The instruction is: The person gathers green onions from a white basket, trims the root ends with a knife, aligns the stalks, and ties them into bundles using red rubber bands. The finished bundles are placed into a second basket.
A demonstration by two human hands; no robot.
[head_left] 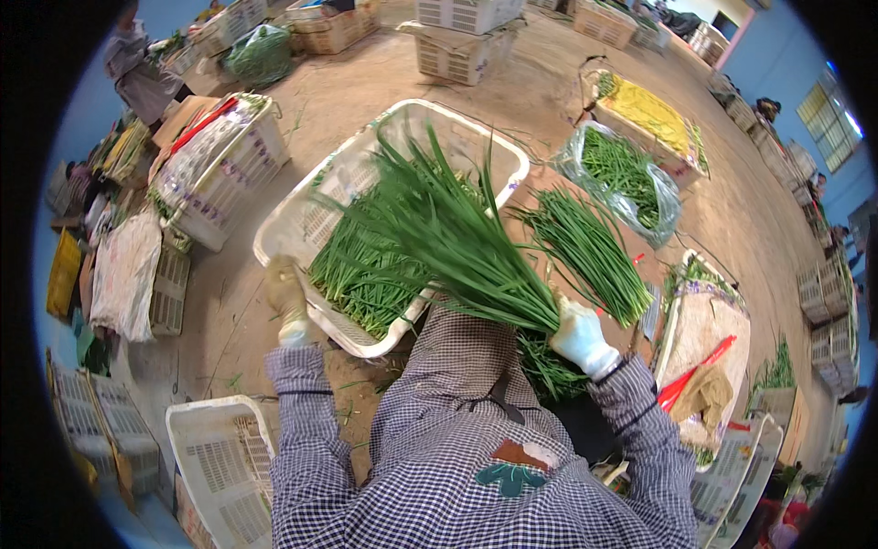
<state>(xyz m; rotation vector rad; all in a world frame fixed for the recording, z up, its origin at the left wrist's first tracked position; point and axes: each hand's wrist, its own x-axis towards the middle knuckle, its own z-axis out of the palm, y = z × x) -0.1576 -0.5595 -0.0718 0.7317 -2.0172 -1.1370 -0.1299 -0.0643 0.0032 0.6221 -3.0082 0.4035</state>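
My right hand (579, 333), in a white glove, grips the stem ends of a bunch of long green leaves (466, 240), perhaps garlic chives; the leaf tips fan out, blurred, over a white plastic crate (518, 161). More cut greens (367, 274) lie inside that crate. My left hand (288, 298), in a stained glove, is at the crate's near left corner; it is blurred, and whether it touches the rim cannot be told. Right of the held bunch, a neat bundle of greens (593, 254) rests on a brown board (531, 195).
A clear plastic bag of greens (621, 178) stands at the right, before a yellow-covered crate (645, 113). Red strips (699, 374) lie on a covered crate (713, 322). Covered crates (219, 171) and an empty crate (223, 473) stand left. A person (140, 68) is at upper left.
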